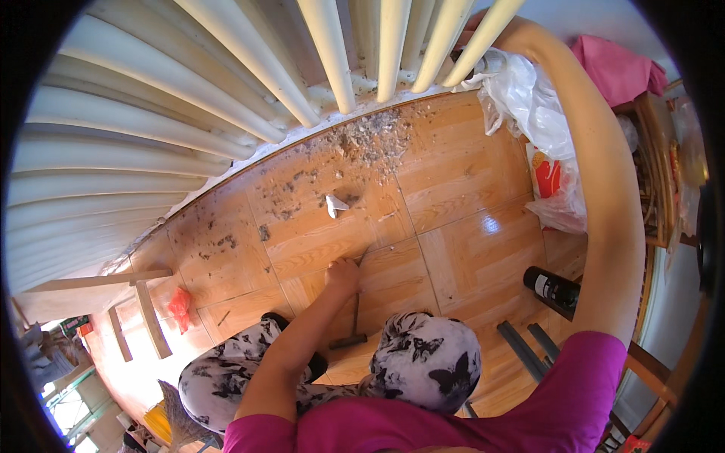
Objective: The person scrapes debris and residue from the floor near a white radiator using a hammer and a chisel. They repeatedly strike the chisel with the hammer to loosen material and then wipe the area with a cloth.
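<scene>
My left hand (pixel 343 276) is closed in a fist, low over the tiled floor, around a thin dark tool (pixel 356 313). The tool has a slim shaft with a short crossbar at its near end. At the upper right my right arm (pixel 604 181) reaches up to the white radiator (pixel 321 53). My right hand (pixel 483 30) is mostly hidden behind its columns, so its fingers do not show. A white plastic bag (pixel 540 113) hangs beside that arm. Grey dust and debris (pixel 377 140) lie along the radiator's foot, with a crumpled white scrap (pixel 336 205) nearer me.
A black bottle (pixel 553 291) lies on the floor at right, near grey metal legs (pixel 525 351). Pink cloth (pixel 619 69) drapes over wooden furniture (pixel 655 158). To the left are a wooden frame (pixel 151 321), a red plastic bag (pixel 180 309) and a broom (pixel 181 419).
</scene>
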`<act>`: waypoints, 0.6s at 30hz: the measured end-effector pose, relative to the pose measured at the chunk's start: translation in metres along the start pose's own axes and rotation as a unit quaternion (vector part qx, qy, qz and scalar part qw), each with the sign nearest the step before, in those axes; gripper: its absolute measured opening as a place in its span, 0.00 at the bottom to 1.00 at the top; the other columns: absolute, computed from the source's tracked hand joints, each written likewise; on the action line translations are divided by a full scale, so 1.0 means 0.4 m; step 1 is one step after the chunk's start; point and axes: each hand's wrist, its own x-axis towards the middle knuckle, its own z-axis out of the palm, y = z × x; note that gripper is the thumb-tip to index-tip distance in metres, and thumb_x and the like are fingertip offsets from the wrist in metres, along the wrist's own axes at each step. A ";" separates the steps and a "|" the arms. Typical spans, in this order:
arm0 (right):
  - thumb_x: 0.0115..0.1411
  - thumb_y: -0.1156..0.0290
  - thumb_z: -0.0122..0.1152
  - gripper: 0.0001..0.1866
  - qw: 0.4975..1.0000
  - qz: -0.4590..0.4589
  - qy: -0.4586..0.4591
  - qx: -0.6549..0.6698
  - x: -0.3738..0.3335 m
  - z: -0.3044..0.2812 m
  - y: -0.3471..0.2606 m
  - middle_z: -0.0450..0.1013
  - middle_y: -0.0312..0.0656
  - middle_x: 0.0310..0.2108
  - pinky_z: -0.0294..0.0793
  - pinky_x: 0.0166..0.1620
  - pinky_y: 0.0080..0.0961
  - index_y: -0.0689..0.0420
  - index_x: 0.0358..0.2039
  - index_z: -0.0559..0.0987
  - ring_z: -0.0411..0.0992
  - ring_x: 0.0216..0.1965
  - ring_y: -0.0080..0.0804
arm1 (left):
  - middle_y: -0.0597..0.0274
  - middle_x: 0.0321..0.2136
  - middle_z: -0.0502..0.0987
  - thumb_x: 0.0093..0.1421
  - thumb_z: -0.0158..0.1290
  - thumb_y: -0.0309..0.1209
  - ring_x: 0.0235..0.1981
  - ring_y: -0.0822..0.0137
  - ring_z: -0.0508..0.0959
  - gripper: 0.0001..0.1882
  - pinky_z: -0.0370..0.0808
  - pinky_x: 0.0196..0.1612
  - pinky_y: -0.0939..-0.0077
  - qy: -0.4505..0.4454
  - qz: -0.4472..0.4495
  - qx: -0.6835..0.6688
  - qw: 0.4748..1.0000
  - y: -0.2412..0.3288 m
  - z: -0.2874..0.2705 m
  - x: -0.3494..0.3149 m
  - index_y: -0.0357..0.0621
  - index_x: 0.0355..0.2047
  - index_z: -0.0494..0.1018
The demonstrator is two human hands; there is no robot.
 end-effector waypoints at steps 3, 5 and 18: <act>0.58 0.59 0.64 0.23 0.998 0.041 0.022 0.039 -0.088 -0.017 -0.049 0.77 0.45 0.44 0.72 0.47 0.25 0.62 0.49 0.78 0.75 0.43 0.29 | 0.39 0.52 0.69 0.40 0.70 0.52 0.55 0.43 0.71 0.49 0.75 0.52 0.58 0.001 -0.009 -0.002 1.000 -0.009 -0.001 -0.004 0.30 0.54 0.64; 0.57 0.59 0.64 0.23 0.990 0.057 0.048 0.121 -0.121 -0.012 -0.069 0.77 0.46 0.44 0.72 0.47 0.25 0.62 0.48 0.78 0.75 0.43 0.30 | 0.39 0.53 0.69 0.40 0.70 0.52 0.56 0.43 0.70 0.49 0.75 0.52 0.58 0.003 -0.007 -0.006 1.000 -0.010 0.011 -0.002 0.30 0.54 0.64; 0.66 0.53 0.52 0.20 0.993 0.088 0.073 -0.022 -0.323 -0.053 0.026 0.71 0.31 0.34 0.60 0.48 0.17 0.59 0.38 0.78 0.63 0.41 0.19 | 0.39 0.54 0.68 0.41 0.71 0.51 0.57 0.44 0.69 0.48 0.74 0.53 0.58 -0.007 0.003 -0.017 1.000 0.037 -0.010 0.004 0.31 0.55 0.64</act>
